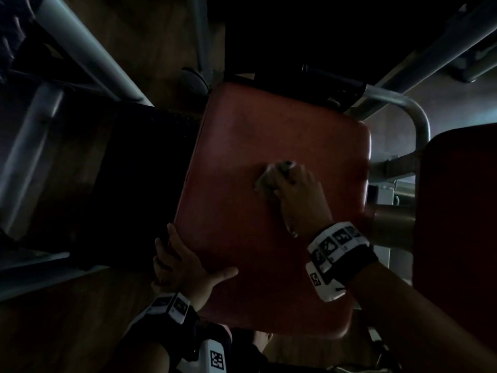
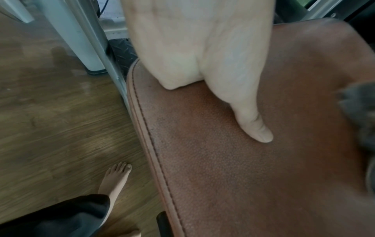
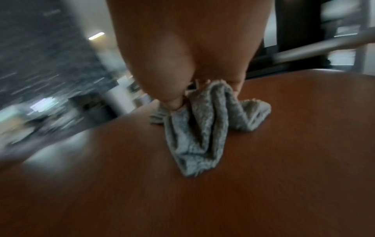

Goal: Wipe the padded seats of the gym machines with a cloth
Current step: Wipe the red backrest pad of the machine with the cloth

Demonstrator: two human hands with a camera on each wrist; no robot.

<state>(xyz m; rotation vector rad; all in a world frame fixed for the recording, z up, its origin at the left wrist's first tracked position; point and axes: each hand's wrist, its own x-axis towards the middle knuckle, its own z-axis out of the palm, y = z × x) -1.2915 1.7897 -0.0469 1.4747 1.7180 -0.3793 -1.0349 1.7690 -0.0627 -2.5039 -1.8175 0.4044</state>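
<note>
- Grey cloth [image 3: 205, 128] is sitting bunched under the right hand [image 1: 298, 195], whose fingers are pinching it against the red seat [image 1: 242, 146].
- Unwiped padding is stretching mostly ahead and leftward of that hand.
- Left hand [image 1: 183, 265] is bracing the seat's near-left edge, thumb lying flat, fingers curling over the rim.

One grey cloth [image 3: 205, 128], bunched; two red padded seats, the near seat [image 1: 242, 157] and a second pad [image 1: 457, 211] at the right edge; two hands, the left hand [image 1: 180, 262] and the right hand [image 1: 301, 195]; two wrist bands; one bare foot [image 2: 115, 179] on the wooden floor [image 2: 50, 128].
</note>
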